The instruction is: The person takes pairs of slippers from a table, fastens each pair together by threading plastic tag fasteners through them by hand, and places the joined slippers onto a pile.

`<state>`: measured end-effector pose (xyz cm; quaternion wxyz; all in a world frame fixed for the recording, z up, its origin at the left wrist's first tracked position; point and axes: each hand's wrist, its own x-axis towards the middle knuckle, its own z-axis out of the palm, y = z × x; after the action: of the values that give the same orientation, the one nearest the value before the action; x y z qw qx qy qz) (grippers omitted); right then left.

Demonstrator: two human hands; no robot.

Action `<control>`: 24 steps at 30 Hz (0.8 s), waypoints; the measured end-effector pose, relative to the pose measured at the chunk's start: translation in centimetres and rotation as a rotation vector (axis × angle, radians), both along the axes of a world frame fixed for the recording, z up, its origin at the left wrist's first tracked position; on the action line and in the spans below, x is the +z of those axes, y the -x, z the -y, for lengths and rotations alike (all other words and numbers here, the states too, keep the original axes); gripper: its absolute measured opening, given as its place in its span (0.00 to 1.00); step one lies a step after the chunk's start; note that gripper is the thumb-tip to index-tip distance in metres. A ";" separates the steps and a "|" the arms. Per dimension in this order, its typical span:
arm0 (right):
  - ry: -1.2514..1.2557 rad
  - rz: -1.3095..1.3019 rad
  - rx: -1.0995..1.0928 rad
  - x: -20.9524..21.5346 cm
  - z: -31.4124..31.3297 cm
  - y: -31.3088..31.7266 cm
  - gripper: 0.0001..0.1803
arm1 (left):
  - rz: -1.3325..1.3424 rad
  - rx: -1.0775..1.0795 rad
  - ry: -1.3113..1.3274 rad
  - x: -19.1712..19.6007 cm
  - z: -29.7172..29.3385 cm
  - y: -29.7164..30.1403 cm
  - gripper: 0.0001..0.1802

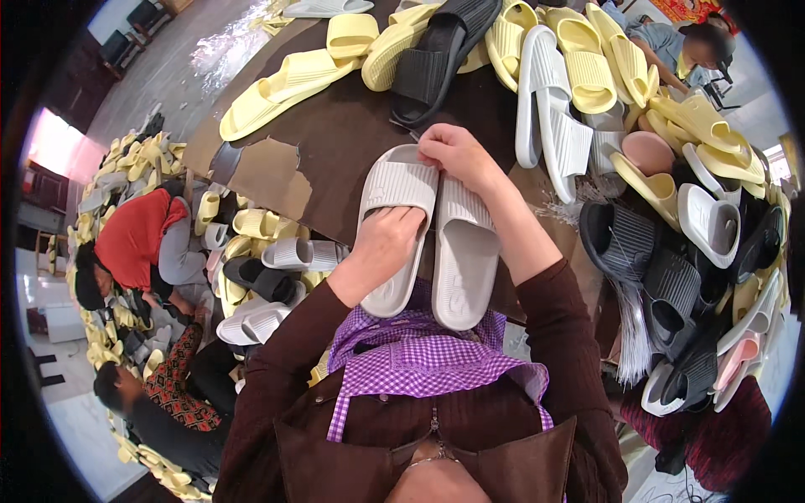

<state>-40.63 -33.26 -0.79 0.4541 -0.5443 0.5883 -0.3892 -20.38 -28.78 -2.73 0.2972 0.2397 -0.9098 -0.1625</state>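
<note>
A pair of light grey slide slippers lies side by side in front of me, toes pointing away, at the near edge of the brown table. The fingers of my left hand (pixel 387 249) reach under the ribbed strap of the left slipper (pixel 401 186) and grip it. At the toe end, my right hand (pixel 457 156) has its fingers pinched together between the two slippers, over the inner edges of the straps. What sits in that pinch is hidden. The right slipper (pixel 463 272) rests beneath my right forearm, its heel toward my purple checked apron (pixel 444 366).
Yellow slippers (pixel 289 84) and a black slipper (pixel 428 71) lie along the table's far side. More slippers pile up at the right, above hanging white plastic strands (pixel 633 335). Two people sit among slipper heaps at left; another person (pixel 671 50) is at far right.
</note>
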 end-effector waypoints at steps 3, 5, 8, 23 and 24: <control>0.065 0.054 -0.068 0.2 -1.1 0.5 0.08 | -0.029 0.005 -0.034 1.8 -1.2 -0.8 0.08; 0.180 -0.016 -0.070 0.3 -2.3 0.8 0.07 | -0.100 -0.001 -0.146 3.8 -1.0 -1.6 0.08; 0.252 -0.032 -0.100 0.6 -4.1 0.8 0.05 | -0.235 -0.011 -0.380 5.2 -0.5 -1.9 0.08; 0.458 -0.052 -0.172 -0.9 -7.0 0.7 0.03 | -0.632 -0.162 -1.435 3.5 6.4 7.1 0.08; 0.439 0.046 -0.196 -0.8 -7.1 0.9 0.03 | -0.678 -0.168 -1.473 3.6 6.3 7.2 0.08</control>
<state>-41.57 -26.19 -1.58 0.2984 -0.5613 0.5289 -0.5623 -27.59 -35.07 0.89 0.3095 0.2423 -0.4451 -0.8046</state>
